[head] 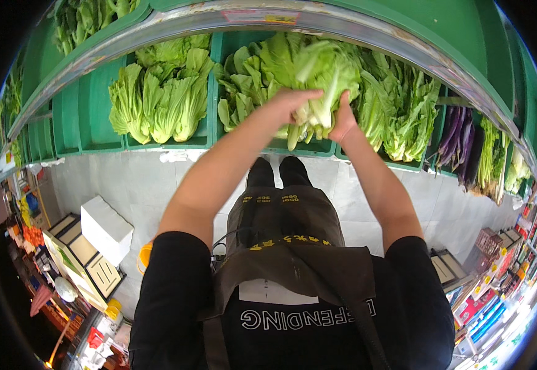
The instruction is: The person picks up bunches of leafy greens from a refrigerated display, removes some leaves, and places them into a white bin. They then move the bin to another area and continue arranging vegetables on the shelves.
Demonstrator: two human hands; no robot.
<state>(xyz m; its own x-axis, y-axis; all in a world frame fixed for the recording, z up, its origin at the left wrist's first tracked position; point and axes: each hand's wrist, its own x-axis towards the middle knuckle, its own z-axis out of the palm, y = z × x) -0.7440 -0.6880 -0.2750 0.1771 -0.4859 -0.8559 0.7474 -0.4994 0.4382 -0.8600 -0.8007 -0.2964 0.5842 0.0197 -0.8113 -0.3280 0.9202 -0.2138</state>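
Observation:
A leafy green lettuce head (326,76) is between my two hands above the middle green crate, its pale stem end towards me. My left hand (294,104) grips its left side near the base. On the right side my right hand (343,122) has its palm and thumb against the leaves. Behind and left of it lie more leafy greens (243,88) in the same crate. Long-leaf lettuce (407,111) fills the crate to the right. Mustard greens (166,101) stand in a row in the crate to the left.
A metal shelf edge (194,21) with a price tag runs above the crates. Purple eggplants (455,136) and celery-like stalks (488,152) lie far right. Behind me on the tiled floor are a white foam box (106,229) and a yellow-orange container (145,257).

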